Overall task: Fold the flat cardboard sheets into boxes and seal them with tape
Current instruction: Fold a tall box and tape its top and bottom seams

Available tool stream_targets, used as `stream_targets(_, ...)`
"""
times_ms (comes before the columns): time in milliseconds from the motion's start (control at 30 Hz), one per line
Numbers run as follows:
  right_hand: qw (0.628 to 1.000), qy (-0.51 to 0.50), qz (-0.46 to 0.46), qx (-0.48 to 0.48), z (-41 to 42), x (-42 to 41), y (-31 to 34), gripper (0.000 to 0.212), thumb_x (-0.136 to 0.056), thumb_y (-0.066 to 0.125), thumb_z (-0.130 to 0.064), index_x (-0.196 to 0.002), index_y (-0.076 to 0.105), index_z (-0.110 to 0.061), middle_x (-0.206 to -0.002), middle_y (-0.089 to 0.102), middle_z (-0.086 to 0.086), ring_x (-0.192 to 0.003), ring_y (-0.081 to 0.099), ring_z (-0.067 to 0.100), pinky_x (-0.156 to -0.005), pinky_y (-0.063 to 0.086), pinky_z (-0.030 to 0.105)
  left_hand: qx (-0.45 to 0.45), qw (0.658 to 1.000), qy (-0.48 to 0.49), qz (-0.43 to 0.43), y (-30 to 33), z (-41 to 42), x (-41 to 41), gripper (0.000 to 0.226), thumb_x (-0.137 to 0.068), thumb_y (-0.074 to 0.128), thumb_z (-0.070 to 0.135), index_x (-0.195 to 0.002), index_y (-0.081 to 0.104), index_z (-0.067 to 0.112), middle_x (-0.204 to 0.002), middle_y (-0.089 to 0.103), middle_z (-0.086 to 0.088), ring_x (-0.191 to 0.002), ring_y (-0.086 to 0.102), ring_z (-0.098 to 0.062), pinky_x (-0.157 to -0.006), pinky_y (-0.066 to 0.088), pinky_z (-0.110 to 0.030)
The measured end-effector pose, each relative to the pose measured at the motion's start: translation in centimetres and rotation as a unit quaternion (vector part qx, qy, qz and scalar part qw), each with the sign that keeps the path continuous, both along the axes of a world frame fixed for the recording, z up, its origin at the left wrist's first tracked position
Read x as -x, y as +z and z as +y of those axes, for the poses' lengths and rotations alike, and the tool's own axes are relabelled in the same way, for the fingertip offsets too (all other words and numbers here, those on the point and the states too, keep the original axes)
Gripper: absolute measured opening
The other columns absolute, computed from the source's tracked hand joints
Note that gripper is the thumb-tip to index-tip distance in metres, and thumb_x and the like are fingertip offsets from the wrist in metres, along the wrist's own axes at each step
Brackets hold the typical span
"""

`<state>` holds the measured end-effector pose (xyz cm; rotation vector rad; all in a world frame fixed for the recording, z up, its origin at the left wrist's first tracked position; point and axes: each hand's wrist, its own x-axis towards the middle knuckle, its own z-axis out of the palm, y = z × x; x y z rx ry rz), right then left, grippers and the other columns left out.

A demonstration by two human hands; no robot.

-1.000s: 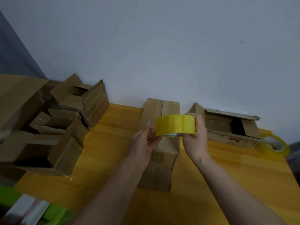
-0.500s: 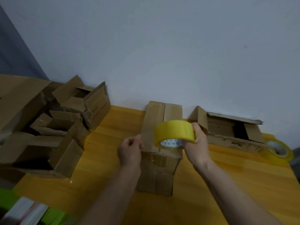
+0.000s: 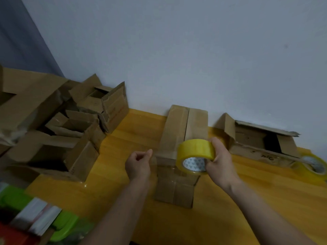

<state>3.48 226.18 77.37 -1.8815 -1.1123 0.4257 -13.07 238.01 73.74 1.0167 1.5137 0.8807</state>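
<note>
The right hand grasps a yellow tape roll above the closed cardboard box at the middle of the yellow worktop. At 9 o'clock of the roll, the left hand pinches a clear tape strip. A second tape roll lies at 3 o'clock.

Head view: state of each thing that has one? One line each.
Yellow tape roll: lifted above the box, gripped by right hand.
Left hand: fingers pinched, apparently on a clear tape strip pulled from the roll.
Closed brown cardboard box: flaps shut, centre seam showing.
Brown cardboard box at right: open, flaps up.
Second yellow tape roll: lying on yellow table.
Brown cardboard boxes at left: open, piled.
</note>
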Motion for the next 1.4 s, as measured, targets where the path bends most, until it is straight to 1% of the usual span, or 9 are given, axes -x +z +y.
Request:
stream_targets(133, 0.985, 0.004, -0.156, 0.077, -0.9, -0.7, 0.2, 0.050, -0.070, 0.066, 0.010, -0.105, 0.050, -0.022, -0.097, 0.048, -0.001, -0.092, 0.048, 0.019, -0.069, 0.042, 0.031, 0.017, 1.000, 0.021, 0.000, -0.7, 0.6, 0.5, 0.018, -0.088, 0.069, 0.026, -0.077, 0.059, 0.017, -0.081, 0.057, 0.005, -0.072, 0.051, -0.010, -0.058, 0.038, -0.026)
stream_targets(333, 0.997, -0.050, 0.000, -0.066, -1.6, -0.9, 0.6, 0.042, -0.082, 0.066, 0.003, -0.097, 0.052, -0.034, -0.087, 0.057, -0.010, -0.077, 0.056, -0.009, -0.056, 0.044, 0.005, 0.019, 1.000, -0.019, 0.015, -0.6, 0.9, -0.2, 0.015, -0.096, 0.057, 0.031, -0.091, 0.058, 0.017, -0.081, 0.052, 0.007, -0.070, 0.047, -0.009, -0.066, 0.040, -0.034)
stream_targets(467, 0.999, -0.026, 0.003, -0.043, -1.8, -0.9, 0.3, 0.039, -0.086, 0.065, -0.002, -0.109, 0.052, -0.030, -0.091, 0.058, -0.011, -0.080, 0.057, -0.012, -0.055, 0.045, 0.006, 0.012, 0.997, -0.050, 0.054, -0.8, 1.1, -0.5, 0.016, -0.098, 0.053, 0.030, -0.097, 0.059, 0.015, -0.101, 0.059, -0.006, -0.078, 0.053, -0.017, -0.067, 0.044, -0.034)
stream_targets(567, 0.999, 0.007, 0.005, 0.035, -1.7, -1.6, 0.7, 0.039, -0.081, 0.072, -0.028, -0.112, 0.050, -0.036, -0.094, 0.061, -0.010, -0.083, 0.062, 0.003, -0.058, 0.048, 0.016, 0.027, 0.993, -0.059, 0.094, -1.3, 1.5, -0.6, 0.016, -0.097, 0.055, 0.033, -0.097, 0.059, 0.018, -0.114, 0.054, -0.008, -0.101, 0.054, -0.028, -0.083, 0.049, -0.044)
stream_targets(733, 0.992, 0.020, 0.040, 0.121, -1.0, -2.0, 2.1, 0.093, -0.044, 0.067, -0.074, -0.122, 0.051, -0.026, -0.107, 0.060, -0.002, -0.095, 0.061, 0.018, -0.075, 0.057, 0.037, 0.010, 0.996, -0.053, 0.071, -1.9, 1.7, -0.3, 0.012, -0.095, 0.058, 0.028, -0.090, 0.059, 0.017, -0.082, 0.054, 0.006, -0.069, 0.048, -0.008, -0.053, 0.037, -0.023)
stream_targets(900, 0.996, -0.015, 0.030, 0.089, 0.0, -2.5, 2.2, 0.088, -0.050, 0.064, -0.074, -0.118, 0.056, -0.018, -0.104, 0.063, 0.003, -0.088, 0.062, 0.017, -0.058, 0.046, 0.020, 0.008, 0.994, -0.063, 0.090, -2.7, 1.3, -0.5, 0.017, -0.094, 0.061, 0.030, -0.079, 0.055, 0.024, -0.076, 0.053, 0.009, -0.067, 0.048, -0.006, -0.054, 0.038, -0.024)
stream_targets(1100, 0.993, -0.028, -0.028, 0.115, 0.8, -2.7, 2.2, 0.094, -0.046, 0.057, -0.079, -0.119, 0.057, -0.019, -0.101, 0.060, 0.000, -0.087, 0.058, 0.015, -0.057, 0.043, 0.020, 0.002, 0.993, -0.062, 0.104, -3.6, 1.4, -1.4, 0.018, -0.094, 0.059, 0.033, -0.085, 0.061, 0.018, -0.075, 0.057, 0.007, -0.068, 0.051, -0.008, -0.072, 0.047, -0.035)
stream_targets(1267, 0.991, -0.026, -0.039, 0.128, 0.8, -2.8, 1.6, 0.099, -0.044, 0.054, -0.082, -0.119, 0.057, -0.018, -0.102, 0.062, 0.001, -0.090, 0.060, 0.018, -0.063, 0.047, 0.025, -0.026, 0.992, -0.063, 0.103, -3.9, 1.8, -1.7, 0.014, -0.095, 0.058, 0.032, -0.088, 0.060, 0.020, -0.076, 0.055, 0.013, -0.068, 0.049, -0.002, -0.066, 0.042, -0.028)
stream_targets(1400, 0.991, -0.030, -0.042, 0.121, 1.1, -2.9, 1.2, 0.098, -0.046, 0.056, -0.081, -0.123, 0.054, -0.019, -0.100, 0.057, -0.003, -0.088, 0.058, 0.016, -0.058, 0.044, 0.021, -0.021, 0.994, -0.058, 0.095, -4.5, 2.1, -1.9, 0.018, -0.096, 0.057, 0.031, -0.100, 0.066, 0.015, -0.080, 0.055, 0.011, -0.076, 0.052, -0.010, -0.072, 0.044, -0.031)
